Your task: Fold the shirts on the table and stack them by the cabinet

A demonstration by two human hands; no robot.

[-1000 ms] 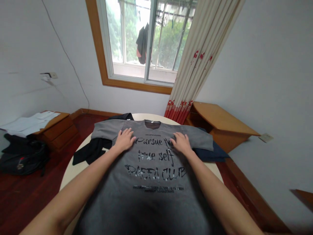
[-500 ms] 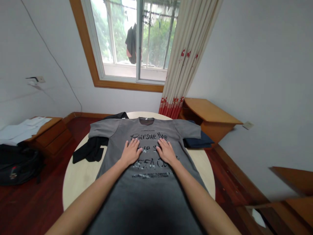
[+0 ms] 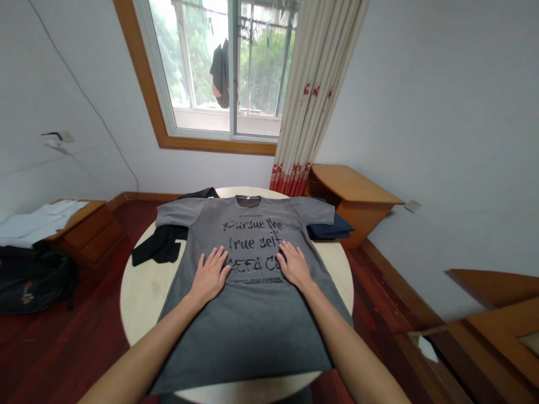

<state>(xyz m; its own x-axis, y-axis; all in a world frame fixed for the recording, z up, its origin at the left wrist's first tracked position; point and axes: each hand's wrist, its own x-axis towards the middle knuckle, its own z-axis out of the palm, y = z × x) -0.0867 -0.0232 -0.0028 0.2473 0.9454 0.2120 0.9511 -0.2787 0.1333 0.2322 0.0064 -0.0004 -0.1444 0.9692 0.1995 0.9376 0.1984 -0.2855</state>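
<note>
A grey T-shirt (image 3: pixel 252 320) with black lettering lies spread face up across a round pale table (image 3: pixel 137 306), its collar toward the window and its hem near me. My left hand (image 3: pixel 210 275) rests flat on the shirt's left half, fingers apart, beside the lower print. On the other side my right hand (image 3: pixel 296 265) lies flat too, its fingers spread over the right end of the lettering. Both palms press on the cloth without gripping it. Parts of the lowest large printed line are hidden under the hands.
Dark clothing (image 3: pixel 158 244) lies under the left sleeve, and folded navy cloth (image 3: pixel 332 229) under the right one. A wooden desk (image 3: pixel 357 188) stands beyond the table at right. Leftward are a wooden cabinet (image 3: pixel 90 224) with papers and a black bag (image 3: pixel 33 280).
Both hands have slid toward me and slightly apart over the shirt, uncovering the middle line of print. The camera view has shifted, and the shirt's hem now shows.
</note>
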